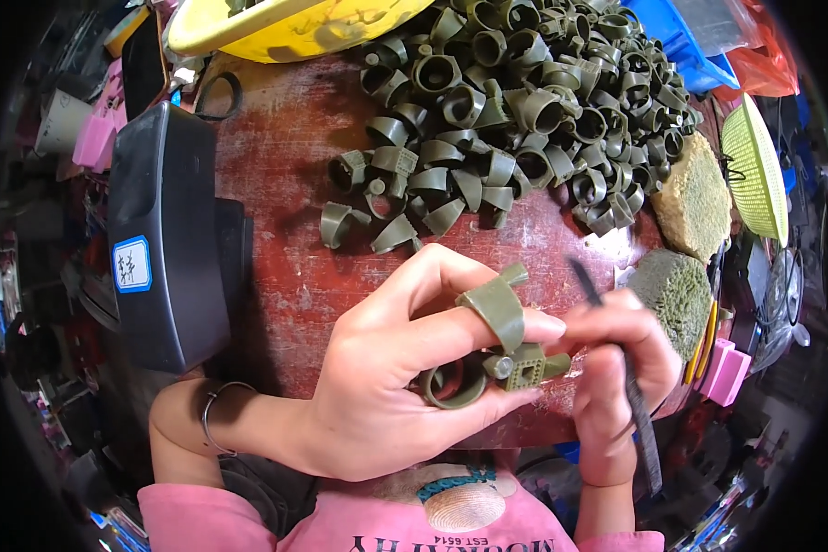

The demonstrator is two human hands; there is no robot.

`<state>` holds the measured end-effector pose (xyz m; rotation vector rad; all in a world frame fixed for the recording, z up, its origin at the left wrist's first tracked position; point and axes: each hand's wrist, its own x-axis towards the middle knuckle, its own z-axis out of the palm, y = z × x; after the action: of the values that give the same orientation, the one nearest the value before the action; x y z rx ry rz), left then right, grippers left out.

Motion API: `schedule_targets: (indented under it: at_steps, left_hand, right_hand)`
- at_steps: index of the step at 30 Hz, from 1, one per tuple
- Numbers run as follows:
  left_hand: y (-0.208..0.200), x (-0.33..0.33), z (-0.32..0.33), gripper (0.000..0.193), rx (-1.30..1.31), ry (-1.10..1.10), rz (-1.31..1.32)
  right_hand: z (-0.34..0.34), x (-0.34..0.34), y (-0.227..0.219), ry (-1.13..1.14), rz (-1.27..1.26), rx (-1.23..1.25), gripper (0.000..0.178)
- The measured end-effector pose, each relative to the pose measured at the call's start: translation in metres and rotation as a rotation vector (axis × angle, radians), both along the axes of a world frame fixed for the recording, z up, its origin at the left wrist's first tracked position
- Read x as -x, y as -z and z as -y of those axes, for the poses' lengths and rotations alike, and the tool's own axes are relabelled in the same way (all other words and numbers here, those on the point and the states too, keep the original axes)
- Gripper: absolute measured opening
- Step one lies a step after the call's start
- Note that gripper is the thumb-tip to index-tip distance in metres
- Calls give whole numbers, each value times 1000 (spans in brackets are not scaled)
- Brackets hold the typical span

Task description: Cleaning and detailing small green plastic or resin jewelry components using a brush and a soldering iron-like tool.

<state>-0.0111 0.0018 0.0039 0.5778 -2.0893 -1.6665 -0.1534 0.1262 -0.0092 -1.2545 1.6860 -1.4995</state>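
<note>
We see our left hand low over the worn red counter, its fingers closed around an olive-green plastic clamp piece. One curved band of that piece loops over the index finger, while its ring end and small square gridded block sit between thumb and fingertips, just above the counter's near edge. Our right hand is right beside it, touching the piece at the block end, with its fingers clenched on a thin dark file that runs slantwise through the fist, the tip sticking up past the knuckles and the handle end pointing down toward our pink shirt.

Farther back on the counter lies a big heap of the same olive-green clamp pieces, with a few strays spilling toward us. A yellow basin sits at the far edge, partly over the heap's left end. A dark grey box with a small blue-rimmed label lies along the left side. To the right we see two coarse greenish scrubbing pads, a green mesh basket on edge, and a blue bin behind the heap
</note>
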Motion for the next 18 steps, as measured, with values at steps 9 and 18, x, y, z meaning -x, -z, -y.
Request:
schedule_targets:
  at_steps: [9, 18]
  left_hand:
    - [5, 0, 3, 32, -185, 85, 65]
    - [6, 0, 6, 25, -1105, 163, -41]
  right_hand:
    - [23, 14, 18, 399, -846, -160, 29]
    - [17, 6, 20, 300, -647, -202, 27]
